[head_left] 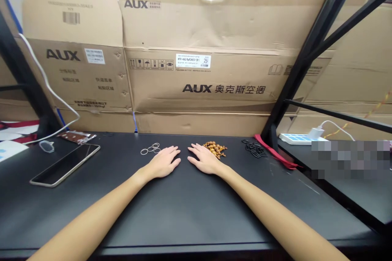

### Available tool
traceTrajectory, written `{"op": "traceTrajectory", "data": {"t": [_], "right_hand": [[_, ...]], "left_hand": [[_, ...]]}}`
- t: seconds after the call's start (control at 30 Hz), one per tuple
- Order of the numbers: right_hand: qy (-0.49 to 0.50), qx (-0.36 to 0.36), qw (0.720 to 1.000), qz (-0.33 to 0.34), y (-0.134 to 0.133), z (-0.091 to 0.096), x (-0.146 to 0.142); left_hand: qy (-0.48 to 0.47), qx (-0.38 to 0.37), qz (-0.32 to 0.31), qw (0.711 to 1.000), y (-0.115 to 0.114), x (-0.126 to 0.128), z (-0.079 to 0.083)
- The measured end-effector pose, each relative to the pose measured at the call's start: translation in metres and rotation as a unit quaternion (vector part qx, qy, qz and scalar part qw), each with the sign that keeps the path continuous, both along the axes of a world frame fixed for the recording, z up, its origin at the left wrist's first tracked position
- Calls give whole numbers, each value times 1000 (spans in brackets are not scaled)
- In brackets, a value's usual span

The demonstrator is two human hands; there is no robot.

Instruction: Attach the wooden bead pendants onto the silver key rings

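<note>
Printed cardboard (226, 20) is stood behind a black table (177, 212). On the tabletop, the left hand (163, 162) and right hand (203, 159) are laid palms down, apart, fingers slightly spread; nothing is seen to be held. Brown beads (218, 148) are heaped beside the right hand, partly hidden; contact cannot be told. Black loops (255, 149) are piled farther right. Thin metal rings (153, 147) are clustered by the left hand. Beads or rings could be scattered by a careless sideways sweep.
</note>
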State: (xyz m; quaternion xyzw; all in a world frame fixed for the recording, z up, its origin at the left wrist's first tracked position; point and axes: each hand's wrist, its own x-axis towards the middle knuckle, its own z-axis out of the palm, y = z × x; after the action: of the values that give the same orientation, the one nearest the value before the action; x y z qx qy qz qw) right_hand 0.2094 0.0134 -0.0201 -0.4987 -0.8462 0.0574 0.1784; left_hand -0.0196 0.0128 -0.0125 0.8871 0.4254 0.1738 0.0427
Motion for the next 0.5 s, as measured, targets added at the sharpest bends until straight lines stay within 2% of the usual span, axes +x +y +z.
{"op": "traceTrajectory", "data": {"t": [0.5], "right_hand": [[-2, 21, 1000, 3, 0, -1, 0]], "left_hand": [[16, -4, 6, 1000, -4, 1, 4]]}}
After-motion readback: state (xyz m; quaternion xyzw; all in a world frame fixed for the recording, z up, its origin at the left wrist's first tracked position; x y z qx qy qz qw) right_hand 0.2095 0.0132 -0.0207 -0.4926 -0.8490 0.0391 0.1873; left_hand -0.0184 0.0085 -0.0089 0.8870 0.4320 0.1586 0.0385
